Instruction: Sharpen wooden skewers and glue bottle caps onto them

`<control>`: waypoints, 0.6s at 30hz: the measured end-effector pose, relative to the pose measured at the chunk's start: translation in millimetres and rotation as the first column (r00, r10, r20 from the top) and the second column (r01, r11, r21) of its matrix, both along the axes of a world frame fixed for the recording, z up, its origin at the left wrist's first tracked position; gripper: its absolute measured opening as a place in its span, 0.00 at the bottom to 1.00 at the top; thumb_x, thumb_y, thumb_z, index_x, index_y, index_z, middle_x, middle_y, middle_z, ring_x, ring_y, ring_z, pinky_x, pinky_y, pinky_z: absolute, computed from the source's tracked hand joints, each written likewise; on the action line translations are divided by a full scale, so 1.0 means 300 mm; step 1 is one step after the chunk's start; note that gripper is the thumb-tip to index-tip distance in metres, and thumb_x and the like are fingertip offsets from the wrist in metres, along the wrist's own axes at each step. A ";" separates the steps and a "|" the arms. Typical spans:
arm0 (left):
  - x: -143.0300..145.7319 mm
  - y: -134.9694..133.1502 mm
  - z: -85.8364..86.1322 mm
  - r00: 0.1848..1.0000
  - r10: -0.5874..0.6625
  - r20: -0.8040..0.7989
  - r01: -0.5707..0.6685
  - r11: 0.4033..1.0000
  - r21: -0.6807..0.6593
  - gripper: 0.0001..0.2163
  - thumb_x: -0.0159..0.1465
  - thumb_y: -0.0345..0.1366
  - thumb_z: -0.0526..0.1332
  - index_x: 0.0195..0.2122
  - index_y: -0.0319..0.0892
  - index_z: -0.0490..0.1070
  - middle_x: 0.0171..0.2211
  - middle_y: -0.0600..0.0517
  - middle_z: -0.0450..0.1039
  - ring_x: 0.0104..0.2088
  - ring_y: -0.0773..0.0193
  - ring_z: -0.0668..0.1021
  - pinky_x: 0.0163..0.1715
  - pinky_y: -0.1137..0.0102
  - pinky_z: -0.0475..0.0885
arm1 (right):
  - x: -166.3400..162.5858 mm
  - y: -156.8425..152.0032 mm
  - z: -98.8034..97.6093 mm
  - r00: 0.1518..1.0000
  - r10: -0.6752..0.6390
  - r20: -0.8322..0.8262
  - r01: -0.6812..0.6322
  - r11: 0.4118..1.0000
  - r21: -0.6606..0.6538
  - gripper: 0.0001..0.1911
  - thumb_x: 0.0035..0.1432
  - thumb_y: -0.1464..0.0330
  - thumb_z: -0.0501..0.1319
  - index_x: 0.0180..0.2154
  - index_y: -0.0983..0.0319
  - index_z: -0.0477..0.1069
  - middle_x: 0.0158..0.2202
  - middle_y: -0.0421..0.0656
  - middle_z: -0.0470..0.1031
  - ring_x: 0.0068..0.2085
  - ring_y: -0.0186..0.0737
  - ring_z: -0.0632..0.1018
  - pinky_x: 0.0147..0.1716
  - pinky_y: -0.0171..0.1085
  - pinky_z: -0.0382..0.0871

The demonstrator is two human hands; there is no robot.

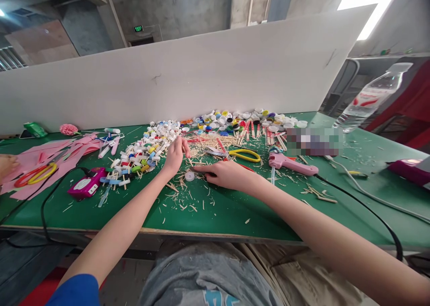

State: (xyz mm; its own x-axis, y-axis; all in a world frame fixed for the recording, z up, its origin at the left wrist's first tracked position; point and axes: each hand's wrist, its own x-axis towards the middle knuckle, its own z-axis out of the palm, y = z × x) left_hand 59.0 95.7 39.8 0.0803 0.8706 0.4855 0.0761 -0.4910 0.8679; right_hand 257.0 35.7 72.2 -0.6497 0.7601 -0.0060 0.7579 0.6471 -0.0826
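Observation:
My left hand (175, 155) hovers over the green table (218, 212), fingers pinched on a thin wooden stick beside a heap of bottle caps stuck on sticks (148, 151). My right hand (225, 174) rests on the table with fingers curled round a dark tool whose shape I cannot make out, its tip pointing at a white bottle cap (190, 176). Wooden splinters (183, 198) lie scattered around both hands.
Yellow-handled scissors (242, 154) and a pink glue gun (291, 163) with its black cable lie right of my hands. Loose coloured caps (242, 119) line the white partition (201, 77). Pink foam sheets (50, 160), a magenta device (88, 183) and a water bottle (369, 97) are also there.

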 end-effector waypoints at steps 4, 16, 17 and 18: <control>-0.007 0.005 0.001 0.999 0.037 0.000 -0.037 0.999 -0.010 0.21 0.71 0.52 0.43 0.26 0.46 0.61 0.17 0.55 0.62 0.20 0.66 0.69 0.26 0.68 0.69 | 0.001 0.001 -0.004 1.000 0.005 -0.003 -0.005 1.000 0.004 0.28 0.65 0.65 0.48 0.65 0.45 0.59 0.31 0.41 0.76 0.24 0.32 0.67 0.25 0.32 0.52; 0.002 0.001 -0.006 0.993 0.078 -0.094 -0.080 0.997 -0.023 0.23 0.69 0.56 0.42 0.23 0.46 0.54 0.18 0.53 0.62 0.22 0.66 0.68 0.29 0.68 0.67 | 0.022 0.002 -0.011 0.997 0.069 0.046 -0.076 0.984 0.163 0.28 0.64 0.68 0.50 0.64 0.48 0.62 0.24 0.40 0.72 0.19 0.29 0.60 0.22 0.33 0.45; 0.002 0.002 -0.008 0.992 0.079 -0.097 -0.082 0.996 -0.022 0.23 0.69 0.56 0.41 0.24 0.46 0.55 0.19 0.53 0.63 0.22 0.66 0.68 0.28 0.68 0.67 | 0.023 0.004 -0.014 0.996 0.073 0.059 -0.083 0.978 0.189 0.28 0.64 0.68 0.50 0.64 0.48 0.62 0.25 0.40 0.73 0.20 0.29 0.60 0.22 0.34 0.45; 0.003 0.004 -0.009 0.992 0.077 -0.102 -0.080 0.997 -0.021 0.24 0.69 0.56 0.41 0.25 0.45 0.57 0.19 0.53 0.63 0.22 0.66 0.68 0.28 0.68 0.67 | 0.024 0.005 -0.017 0.995 0.074 0.071 -0.088 0.973 0.212 0.28 0.64 0.68 0.50 0.64 0.47 0.61 0.25 0.40 0.74 0.20 0.30 0.61 0.23 0.34 0.45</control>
State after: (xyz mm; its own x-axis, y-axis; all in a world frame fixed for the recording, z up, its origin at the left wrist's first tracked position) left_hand 59.9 96.9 37.1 0.0586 0.8880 0.4561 0.2015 -0.4580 0.8658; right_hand 264.3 37.2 67.1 -0.7125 0.6931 0.1091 0.7016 0.7039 0.1106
